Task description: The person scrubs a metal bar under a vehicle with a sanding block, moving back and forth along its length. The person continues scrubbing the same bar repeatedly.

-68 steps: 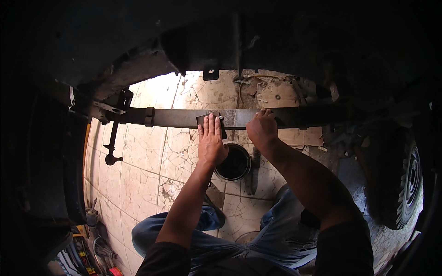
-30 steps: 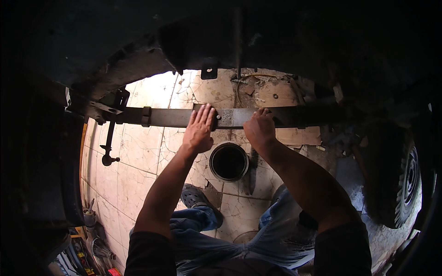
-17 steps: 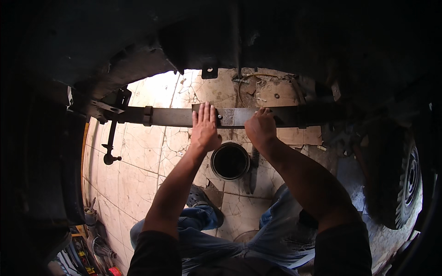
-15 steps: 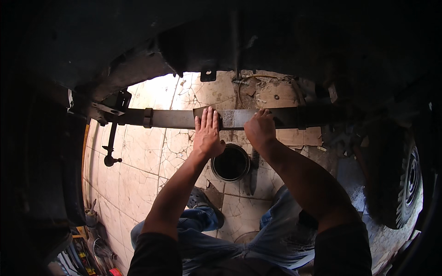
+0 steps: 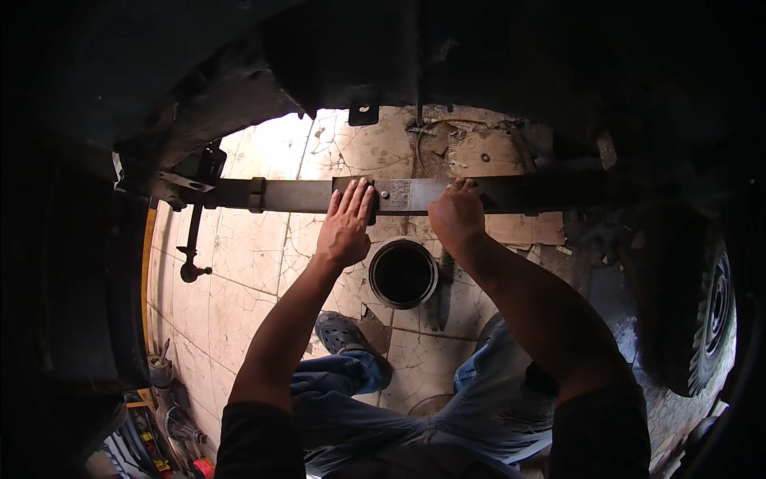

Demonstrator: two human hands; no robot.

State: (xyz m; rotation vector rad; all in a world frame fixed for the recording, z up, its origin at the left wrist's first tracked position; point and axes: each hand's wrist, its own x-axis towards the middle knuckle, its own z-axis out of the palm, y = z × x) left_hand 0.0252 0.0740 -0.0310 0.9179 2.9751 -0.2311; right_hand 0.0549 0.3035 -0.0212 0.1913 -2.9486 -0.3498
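A dark steel leaf spring point(image 5: 297, 196) runs across in front of me, with a paler worn patch point(image 5: 411, 195) and a small round bolt head point(image 5: 384, 195) near its middle. My left hand point(image 5: 345, 227) lies with fingers stretched over a dark flat plate point(image 5: 341, 185) on the spring, left of the bolt head. To the right of the pale patch, my right hand point(image 5: 457, 214) is closed, its fingers curled over the spring; its thumb side is mostly hidden. A metal clip point(image 5: 257, 194) wraps the spring farther left.
Dark vehicle bodywork point(image 5: 343, 56) overhangs the far side. Below the spring, a round open container point(image 5: 403, 273) stands on cracked floor tiles point(image 5: 239, 247). A rod with a ball end point(image 5: 191, 271) hangs at left. A wheel point(image 5: 712, 311) is at right; tools point(image 5: 148, 439) lie lower left.
My left hand has shifted slightly left on the spring, and the bolt head now shows. The right hand stays closed at nearly the same place. The view has shifted a little.
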